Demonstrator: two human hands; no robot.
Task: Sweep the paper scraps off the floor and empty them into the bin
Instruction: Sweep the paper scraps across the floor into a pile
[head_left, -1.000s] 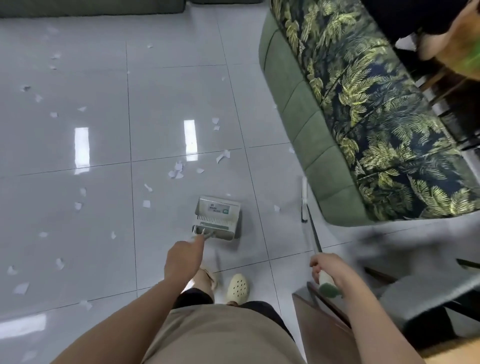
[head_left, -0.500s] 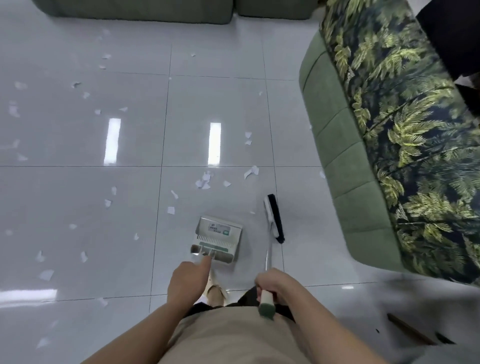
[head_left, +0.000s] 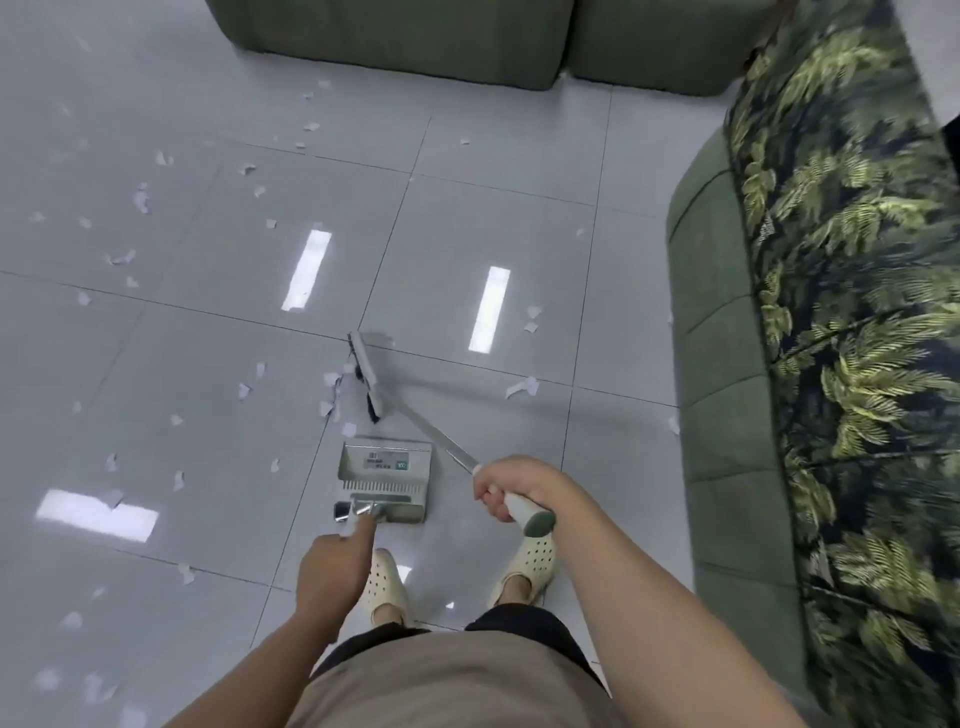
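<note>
Glossy grey tiled floor (head_left: 467, 223) with dark grout lines and bright light reflections. White paper scraps (head_left: 140, 200) lie scattered mostly across its left half, a few near the sofa (head_left: 727, 364) at right. A metal dustpan (head_left: 384, 480) sits flat on it; the broom head (head_left: 366, 375) touches the tiles just beyond, scraps beside it.

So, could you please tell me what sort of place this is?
Probably a home living room: green upholstered sofas, a leaf-patterned cushion on one, and a glossy tiled floor.
</note>
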